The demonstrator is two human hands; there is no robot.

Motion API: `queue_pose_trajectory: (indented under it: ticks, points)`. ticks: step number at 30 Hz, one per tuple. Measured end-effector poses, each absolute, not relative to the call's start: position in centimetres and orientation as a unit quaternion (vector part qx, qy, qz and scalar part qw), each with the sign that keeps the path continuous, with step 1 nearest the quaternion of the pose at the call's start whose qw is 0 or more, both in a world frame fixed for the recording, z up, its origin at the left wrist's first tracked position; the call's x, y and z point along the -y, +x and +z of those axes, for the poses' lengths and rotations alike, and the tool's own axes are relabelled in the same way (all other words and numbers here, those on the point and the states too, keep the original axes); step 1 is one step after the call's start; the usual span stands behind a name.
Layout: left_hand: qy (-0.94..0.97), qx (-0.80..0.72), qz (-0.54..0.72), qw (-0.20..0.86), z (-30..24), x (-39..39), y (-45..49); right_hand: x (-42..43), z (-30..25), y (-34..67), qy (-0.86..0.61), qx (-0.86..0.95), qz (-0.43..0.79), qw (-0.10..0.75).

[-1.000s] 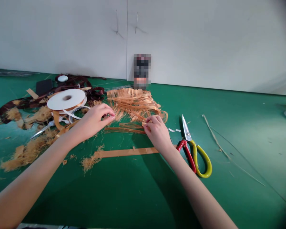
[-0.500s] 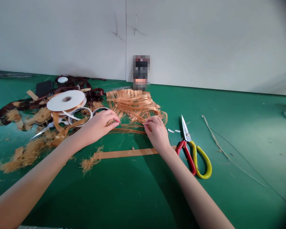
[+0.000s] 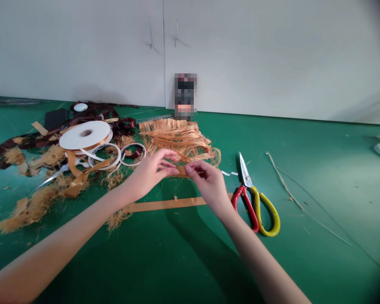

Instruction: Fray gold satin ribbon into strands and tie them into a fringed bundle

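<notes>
My left hand (image 3: 153,171) and my right hand (image 3: 207,181) meet over the green mat. Between them lies a short tan ribbon piece (image 3: 182,171). My right fingers pinch it, while my left fingertips reach its near end, their grip unclear. Just behind my hands spreads a frayed orange-tan ribbon fringe (image 3: 177,141). Below them a long tan ribbon strip (image 3: 164,204) lies flat. Red-and-yellow-handled scissors (image 3: 255,202) sit open to the right of my right hand, not touched.
Left of my hands stand a white ribbon spool (image 3: 85,135), tape rings (image 3: 133,154), dark brown ribbon (image 3: 19,143) and frayed fibre heaps (image 3: 28,213). A pixelated upright object (image 3: 185,96) stands against the white wall (image 3: 256,55). A thin fibre strand (image 3: 291,198) lies right.
My left hand has moved right towards my right hand and its fingers have spread apart. The tape rings it covered now show. The head view has shifted slightly.
</notes>
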State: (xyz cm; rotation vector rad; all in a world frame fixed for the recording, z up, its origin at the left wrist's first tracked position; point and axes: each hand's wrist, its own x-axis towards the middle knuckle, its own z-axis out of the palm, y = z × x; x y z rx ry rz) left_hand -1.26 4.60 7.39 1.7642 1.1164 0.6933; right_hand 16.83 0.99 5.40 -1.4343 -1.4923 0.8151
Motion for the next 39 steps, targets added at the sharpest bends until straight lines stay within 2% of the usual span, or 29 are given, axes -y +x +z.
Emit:
queue_pose_trajectory:
  ticks: [3,6,8,11,14,17,22,25,28,33,37,39]
  points:
    - [0.661,-0.433,0.284,0.543,7.1,-4.2,-0.4,0.2,5.5,15.6,-0.528,0.541,0.445,0.481]
    - [0.668,-0.467,0.267,0.514,7.6,-4.4,-1.4,0.6,5.3,16.0,-0.520,0.488,0.500,0.492]
    - [0.713,-0.515,0.255,0.402,8.2,-4.9,-3.3,0.7,5.1,17.3,-0.571,0.495,0.454,0.472]
    - [0.778,-0.587,0.210,0.075,8.5,-5.8,-7.3,0.6,4.6,20.0,-0.697,0.538,0.263,0.394]
    - [0.762,-0.622,0.176,0.012,7.8,-6.3,-10.6,0.6,3.8,21.9,-0.738,0.592,0.149,0.286]
    - [0.764,-0.622,0.162,-0.054,7.3,-5.9,-11.6,0.5,3.1,22.3,-0.726,0.636,0.138,0.220]
    - [0.713,-0.653,0.196,-0.165,8.9,-4.4,-9.1,0.1,3.0,21.5,-0.710,0.650,0.176,0.206]
    - [0.728,-0.612,0.235,-0.201,10.0,-3.8,-7.0,0.0,4.0,21.3,-0.707,0.645,0.202,0.209]
    - [0.813,-0.508,0.251,-0.135,10.4,-3.5,-4.9,0.1,6.1,21.0,-0.691,0.641,0.251,0.220]
    - [0.883,-0.381,0.194,0.194,11.1,-2.5,-1.6,0.3,11.2,19.8,-0.606,0.585,0.436,0.317]
    - [0.820,-0.323,0.200,0.428,12.0,-2.3,-0.1,0.2,15.1,19.1,-0.544,0.606,0.482,0.323]
    - [0.774,-0.311,0.231,0.502,12.3,-2.5,0.0,0.0,16.5,19.0,-0.532,0.609,0.489,0.327]
